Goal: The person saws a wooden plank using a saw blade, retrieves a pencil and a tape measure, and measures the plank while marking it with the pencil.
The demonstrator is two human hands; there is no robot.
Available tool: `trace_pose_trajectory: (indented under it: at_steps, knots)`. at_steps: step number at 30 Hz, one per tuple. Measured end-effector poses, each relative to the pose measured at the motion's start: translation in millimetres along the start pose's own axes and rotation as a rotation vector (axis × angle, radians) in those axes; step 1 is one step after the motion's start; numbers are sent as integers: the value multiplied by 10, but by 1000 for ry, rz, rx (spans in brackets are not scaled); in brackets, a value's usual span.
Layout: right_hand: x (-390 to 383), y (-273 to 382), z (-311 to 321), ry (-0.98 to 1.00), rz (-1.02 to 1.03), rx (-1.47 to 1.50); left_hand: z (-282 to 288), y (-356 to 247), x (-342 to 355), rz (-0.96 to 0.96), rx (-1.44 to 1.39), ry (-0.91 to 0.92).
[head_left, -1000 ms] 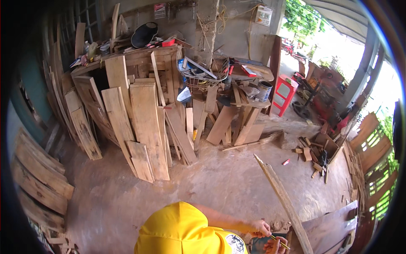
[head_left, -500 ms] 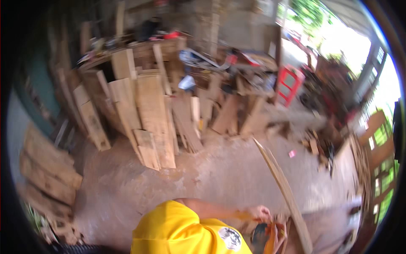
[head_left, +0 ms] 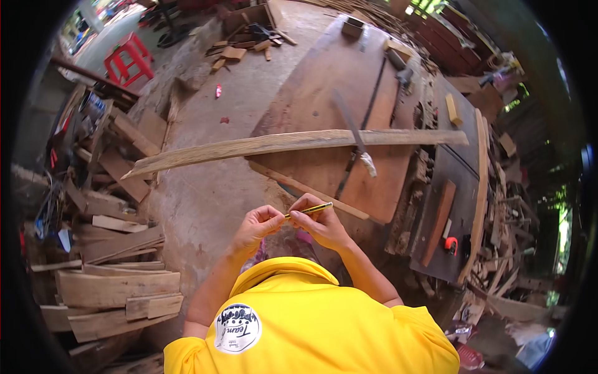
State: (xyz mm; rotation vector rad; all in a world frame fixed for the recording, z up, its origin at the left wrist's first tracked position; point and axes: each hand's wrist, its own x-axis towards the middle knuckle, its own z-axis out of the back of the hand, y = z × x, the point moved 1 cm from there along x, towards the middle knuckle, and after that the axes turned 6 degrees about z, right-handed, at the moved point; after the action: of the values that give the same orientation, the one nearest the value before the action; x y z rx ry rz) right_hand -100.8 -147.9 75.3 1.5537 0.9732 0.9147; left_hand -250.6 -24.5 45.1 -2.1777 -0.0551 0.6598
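Observation:
My left hand point(head_left: 265, 222) pinches one end of a yellow-and-black pencil point(head_left: 317, 207), while my right hand point(head_left: 315, 222) grips its middle, both close together in front of my yellow shirt. Beyond them, a long rough wooden strip point(head_left: 249, 146) lies crosswise over a brown wooden worktop point(head_left: 305, 100), its left part reaching out over the concrete floor. A long blade with a pale wrapped handle point(head_left: 367, 164) lies across the strip. On the dark panel at the right are a narrow wooden piece point(head_left: 439, 221) and a red-and-black tape measure point(head_left: 451, 245).
Stacked boards point(head_left: 118, 288) and offcuts crowd the left side. A red plastic stool point(head_left: 128, 62) stands at the upper left, scrap wood point(head_left: 233, 53) lies beyond the concrete floor point(head_left: 202, 112), and more loose timber point(head_left: 498, 274) piles up along the right.
My view has turned right and down, so the long strip and worktop now lie crosswise in front of me and the board stacks sit at the left. My hands still hold the pencil.

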Motion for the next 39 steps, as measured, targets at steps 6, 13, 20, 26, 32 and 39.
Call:
trace_pose_trajectory:
  at_steps: [6,13,20,26,32,39]
  knots:
    - [-483,51,722,-205,-95,169,-515,211,374,100,75,-73]
    - [-847,-42,1299,-410,89,-226,-699,337,643,95,16,-201]
    - [-1294,22,1933,-817,63,-969,-708,416,711,230,72,-162]
    - [-2146,-82,2779,-1172,-156,-1381,-639,376,861,206,174,-199]
    - [-2899,-76,3450,-1406,-672,-1514,-420,434,943,247,222,-165]
    - [-3523,-305,4103,-1351,-673,-1282,-730,611,910,246,491,-70]
